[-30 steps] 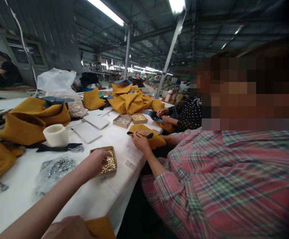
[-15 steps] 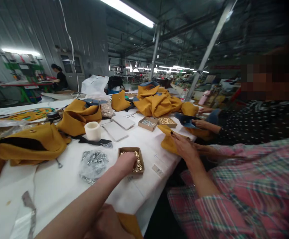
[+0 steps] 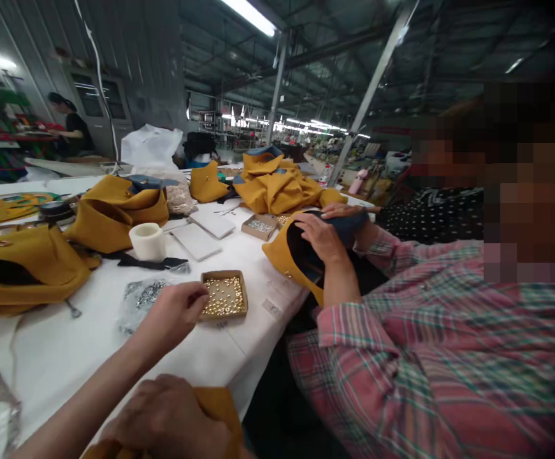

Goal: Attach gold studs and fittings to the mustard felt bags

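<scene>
Watching via head cam, I see the left hand (image 3: 172, 313) at the near-left side of the cardboard box (image 3: 223, 315) of gold rivets (image 3: 224, 294). Fingertips are pinched together, maybe on one rivet, too small to tell. Right hand (image 3: 172, 417) is low at the table (image 3: 90, 357) edge, fingers curled on a mustard fabric piece (image 3: 217, 408). A plastic bag w/ silver parts (image 3: 141, 298) lies just left of the box. A co-worker's hand (image 3: 322, 237) holds a mustard bag (image 3: 281, 255) nearby.

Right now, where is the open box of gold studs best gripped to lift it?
I'd pinch its two opposite side walls from above: the box lies flat, shallow and open-topped, with loose studs inside, so it should stay level.
</scene>
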Motion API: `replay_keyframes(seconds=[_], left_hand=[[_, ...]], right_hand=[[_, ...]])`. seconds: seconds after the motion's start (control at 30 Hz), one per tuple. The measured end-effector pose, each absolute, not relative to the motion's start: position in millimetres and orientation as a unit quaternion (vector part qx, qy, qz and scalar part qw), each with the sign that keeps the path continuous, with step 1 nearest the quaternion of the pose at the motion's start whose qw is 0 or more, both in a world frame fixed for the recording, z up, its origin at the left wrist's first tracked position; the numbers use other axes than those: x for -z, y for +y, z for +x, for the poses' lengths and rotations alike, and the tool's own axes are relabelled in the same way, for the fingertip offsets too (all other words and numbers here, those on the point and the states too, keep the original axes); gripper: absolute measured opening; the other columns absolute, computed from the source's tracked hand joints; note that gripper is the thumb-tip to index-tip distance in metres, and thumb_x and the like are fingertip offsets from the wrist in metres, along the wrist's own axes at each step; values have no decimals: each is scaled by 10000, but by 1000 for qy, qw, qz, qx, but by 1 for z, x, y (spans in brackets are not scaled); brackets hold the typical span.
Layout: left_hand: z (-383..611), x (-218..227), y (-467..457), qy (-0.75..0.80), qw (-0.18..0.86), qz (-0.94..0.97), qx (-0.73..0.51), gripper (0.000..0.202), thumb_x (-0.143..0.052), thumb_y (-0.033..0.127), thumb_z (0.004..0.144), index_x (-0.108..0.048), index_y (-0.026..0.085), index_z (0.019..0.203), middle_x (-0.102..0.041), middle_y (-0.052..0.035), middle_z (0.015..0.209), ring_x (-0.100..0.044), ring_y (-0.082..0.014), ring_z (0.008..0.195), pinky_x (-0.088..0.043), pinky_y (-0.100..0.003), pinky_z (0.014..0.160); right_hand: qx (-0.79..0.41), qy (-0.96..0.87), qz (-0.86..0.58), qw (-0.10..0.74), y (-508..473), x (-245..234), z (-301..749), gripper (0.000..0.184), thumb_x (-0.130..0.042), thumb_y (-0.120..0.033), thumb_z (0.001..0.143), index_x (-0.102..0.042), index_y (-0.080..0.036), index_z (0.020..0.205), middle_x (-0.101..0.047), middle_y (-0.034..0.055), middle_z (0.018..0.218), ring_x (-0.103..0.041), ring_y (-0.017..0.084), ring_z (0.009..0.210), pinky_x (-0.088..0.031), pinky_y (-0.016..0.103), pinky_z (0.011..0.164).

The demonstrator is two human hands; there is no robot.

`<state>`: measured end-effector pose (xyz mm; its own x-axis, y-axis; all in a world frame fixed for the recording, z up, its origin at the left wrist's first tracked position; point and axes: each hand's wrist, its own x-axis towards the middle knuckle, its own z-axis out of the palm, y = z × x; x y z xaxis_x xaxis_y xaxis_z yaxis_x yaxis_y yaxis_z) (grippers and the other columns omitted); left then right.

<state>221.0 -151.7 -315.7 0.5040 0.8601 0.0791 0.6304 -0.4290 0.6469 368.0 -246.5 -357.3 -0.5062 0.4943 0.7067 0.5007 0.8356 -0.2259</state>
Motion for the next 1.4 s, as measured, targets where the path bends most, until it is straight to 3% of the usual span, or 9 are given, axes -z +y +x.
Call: replay_keyframes(seconds=[0.1,0.17,0.37,0.47,0.57,0.67,0.83,1.1,1.4], left_hand=[[170,306,-196,496,483,665,-281,409,-766,605,1015,-837,204,1057,-798,-41,898,-696,-228,848,-555,-337,778],[143,303,-228,512,543,583,-321,466,-896,654,912,-853,205,1029,-779,-28,889,-662,-205,857,-546,-310,800],[118,299,-300,532,555,526,-363,470,-1018,587,789,-900,210,1043,-845,-84,955,-729,-226,836,-638,-340,795],[120,296,-314,538,561,498,-384,516,-1038,592,744,-928,221,1086,-882,-110,974,-785,-257,849,-697,-375,821],[120,292,-322,541,560,509,-367,469,-1035,612,718,-950,240,992,-896,-113,955,-824,-294,881,-725,-398,870],[122,289,-328,534,550,534,-358,412,-1022,627,713,-959,282,929,-909,-101,1002,-844,-313,935,-729,-372,890],[124,289,-339,480,548,564,-389,310,-998,606,793,-949,308,861,-892,-63,946,-819,-260,903,-693,-288,854],[116,320,-350,465,565,567,-379,284,-930,609,941,-950,339,1028,-895,-41,1092,-819,-248,1042,-681,-282,977],[133,303,-353,472,534,562,-420,300,-915,657,918,-952,365,974,-902,-15,1027,-842,-223,943,-696,-222,866]], right_hand=[[-3,-893,-230,386,-277,400,305,91,-774,-289,1115,-771,-219,1057,-808,-36,884,-760,175,837,-582,327,643],[-18,-893,-225,389,-291,412,297,71,-734,-283,1132,-743,-218,1103,-816,-32,919,-772,192,897,-588,373,715],[-90,-847,-219,475,-320,381,345,252,-490,-274,1257,-729,-196,1244,-874,40,1108,-788,200,1056,-608,381,939],[-91,-831,-226,500,-328,359,358,222,-537,-266,1246,-752,-211,1255,-889,34,1109,-795,192,1037,-620,363,919],[-75,-821,-243,511,-330,347,363,168,-623,-255,1214,-777,-212,1265,-896,35,1095,-806,185,1013,-649,343,909],[-61,-812,-252,522,-332,338,367,173,-650,-257,1202,-787,-200,1291,-900,54,1106,-820,196,1005,-676,346,911],[-47,-814,-247,524,-346,324,372,199,-621,-219,1213,-758,-191,1355,-894,89,1220,-856,197,1093,-685,367,955],[-71,-810,-263,519,-358,315,372,262,-616,-173,1191,-754,-214,1409,-892,101,1243,-873,229,1089,-714,412,953],[-88,-794,-289,527,-359,310,369,282,-664,-139,1149,-773,-238,1389,-884,76,1215,-860,245,1083,-691,424,956]])
